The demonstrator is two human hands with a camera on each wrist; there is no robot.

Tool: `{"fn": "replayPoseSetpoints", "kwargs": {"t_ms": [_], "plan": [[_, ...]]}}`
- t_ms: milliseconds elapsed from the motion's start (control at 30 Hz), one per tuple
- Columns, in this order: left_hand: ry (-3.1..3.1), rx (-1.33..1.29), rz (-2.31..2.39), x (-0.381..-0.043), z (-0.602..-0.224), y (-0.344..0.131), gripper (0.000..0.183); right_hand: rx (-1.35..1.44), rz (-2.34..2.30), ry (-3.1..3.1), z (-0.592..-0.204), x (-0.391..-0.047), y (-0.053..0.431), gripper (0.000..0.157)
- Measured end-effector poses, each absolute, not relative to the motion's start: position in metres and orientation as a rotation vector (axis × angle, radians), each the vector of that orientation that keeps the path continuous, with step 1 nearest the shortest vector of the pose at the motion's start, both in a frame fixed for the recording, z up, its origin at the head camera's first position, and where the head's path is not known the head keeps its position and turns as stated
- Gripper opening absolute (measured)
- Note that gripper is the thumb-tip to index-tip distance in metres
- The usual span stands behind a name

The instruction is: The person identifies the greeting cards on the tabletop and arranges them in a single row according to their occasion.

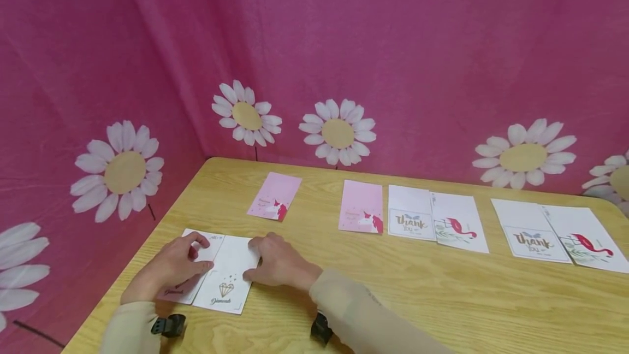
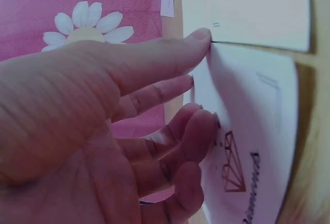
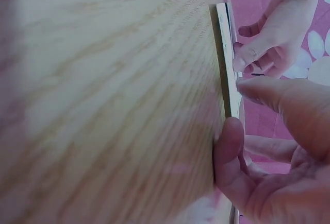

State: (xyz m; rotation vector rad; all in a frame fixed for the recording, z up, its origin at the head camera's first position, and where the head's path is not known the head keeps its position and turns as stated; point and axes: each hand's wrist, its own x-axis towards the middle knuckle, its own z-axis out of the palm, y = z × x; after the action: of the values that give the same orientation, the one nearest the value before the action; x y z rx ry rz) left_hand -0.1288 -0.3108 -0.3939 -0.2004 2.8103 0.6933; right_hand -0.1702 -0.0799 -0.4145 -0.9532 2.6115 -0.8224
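Note:
A white card with a gold diamond drawing [image 1: 227, 279] [image 2: 258, 131] lies at the near left of the wooden table [image 1: 417, 299]. My right hand [image 1: 255, 258] [image 3: 241, 112] pinches its right edge [image 3: 227, 54], thumb low and forefinger on top. My left hand [image 1: 199, 255] [image 2: 198, 87] rests on a second card [image 1: 189, 288] lying beside and partly under the first, its fingertips touching the white card's left edge. That same hand [image 3: 268, 33] shows beyond the card in the right wrist view. The card under my palm is mostly hidden.
Further back lie two pink cards [image 1: 274, 195] [image 1: 361, 206]. To the right are two pairs of a "thank you" card [image 1: 411, 213] [image 1: 530, 231] with a flamingo card [image 1: 459, 223] [image 1: 585, 239]. A pink daisy backdrop [image 1: 344, 42] encloses the table at the back and left.

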Motion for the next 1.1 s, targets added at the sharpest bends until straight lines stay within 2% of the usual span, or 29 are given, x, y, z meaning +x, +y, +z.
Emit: {"fn": "replayPoseSetpoints", "kwargs": {"t_ms": [133,200,400,533,767,1100], "plan": [[2.803,-0.172,0.67,-0.131,-0.391,-0.31,0.042,-0.89,-0.887,2.559,-0.414,-0.171,-0.076,0.056],[2.806,-0.152,0.659,-0.131,-0.39,-0.31,0.04,-0.88,-0.917,2.539,-0.414,-0.173,-0.074,0.058],[2.878,-0.096,0.681,-0.134,-0.383,-0.305,0.04,-0.929,-1.022,2.57,-0.414,-0.184,-0.061,0.051],[2.916,-0.078,0.764,-0.141,-0.378,-0.296,0.041,-0.859,-1.126,2.611,-0.414,-0.196,-0.05,0.044],[2.937,-0.108,0.876,-0.172,-0.378,-0.276,0.044,-0.774,-1.215,2.715,-0.415,-0.223,-0.035,0.031],[2.868,-0.167,0.928,-0.226,-0.389,-0.258,0.053,-0.622,-1.238,2.752,-0.416,-0.255,-0.03,0.04]]}}
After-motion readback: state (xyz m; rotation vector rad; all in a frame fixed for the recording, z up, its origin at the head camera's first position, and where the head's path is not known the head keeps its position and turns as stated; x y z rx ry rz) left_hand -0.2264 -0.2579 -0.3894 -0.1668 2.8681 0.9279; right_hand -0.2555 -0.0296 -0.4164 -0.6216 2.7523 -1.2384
